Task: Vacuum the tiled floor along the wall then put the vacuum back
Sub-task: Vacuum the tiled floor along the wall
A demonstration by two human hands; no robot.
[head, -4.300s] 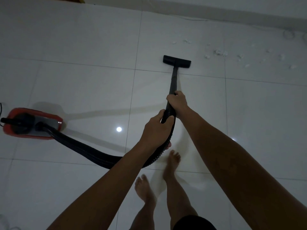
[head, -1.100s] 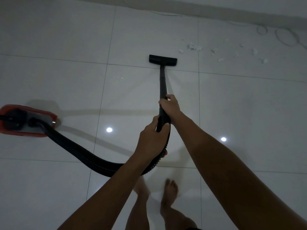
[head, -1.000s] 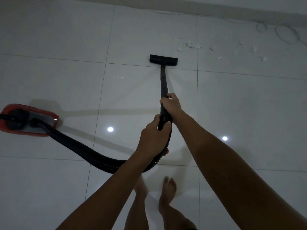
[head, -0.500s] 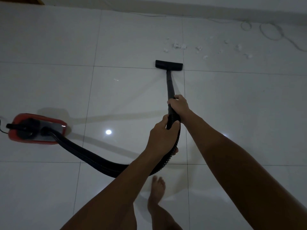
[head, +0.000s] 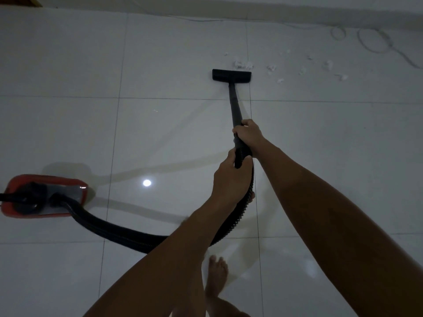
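Observation:
A black vacuum wand [head: 234,104] runs from my hands to a flat black floor nozzle [head: 231,75] on the white tiles. My right hand [head: 248,133] grips the wand higher up. My left hand [head: 231,179] holds the ribbed hose end just behind it. The black hose [head: 109,227] curves left to the red canister vacuum [head: 43,195] on the floor. Small white scraps of debris [head: 272,68] lie just beyond and right of the nozzle, near the wall [head: 274,5].
A thin white cable [head: 375,42] loops on the floor along the wall at the upper right. My bare foot [head: 216,275] stands on the tiles below my hands. A ceiling light reflects in the glossy tile [head: 147,183].
The nozzle has slid forward over the tile seam, up to the nearest debris. The view has shifted, and one foot has stepped out of sight.

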